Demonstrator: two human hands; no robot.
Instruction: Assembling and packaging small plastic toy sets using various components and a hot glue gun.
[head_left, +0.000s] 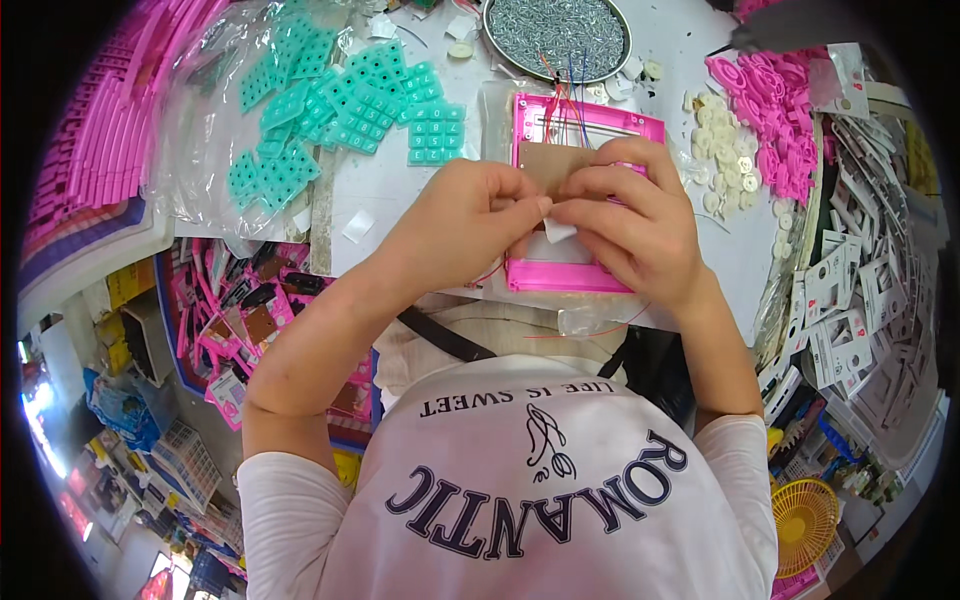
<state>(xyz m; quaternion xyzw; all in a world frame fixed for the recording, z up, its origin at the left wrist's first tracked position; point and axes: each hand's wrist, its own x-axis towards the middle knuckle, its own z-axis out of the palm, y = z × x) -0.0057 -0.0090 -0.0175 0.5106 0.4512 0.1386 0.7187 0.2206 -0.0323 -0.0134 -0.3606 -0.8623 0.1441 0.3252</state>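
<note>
Over a pink plastic housing, my left hand and my right hand meet fingertip to fingertip. A small white piece, like paper or a sticker, shows just under the right fingertips, which pinch it. Left thumb and forefinger are pressed together beside it; whatever lies between them is hidden. Behind the fingers a brown board lies in the housing, partly covered by the right hand. Red and blue wires rise from the housing's far end.
Teal keypads lie in a pile at the left, partly on clear plastic. A round tray of screws stands behind the housing. White round parts and pink parts are heaped at the right. Pink housings are stacked far left.
</note>
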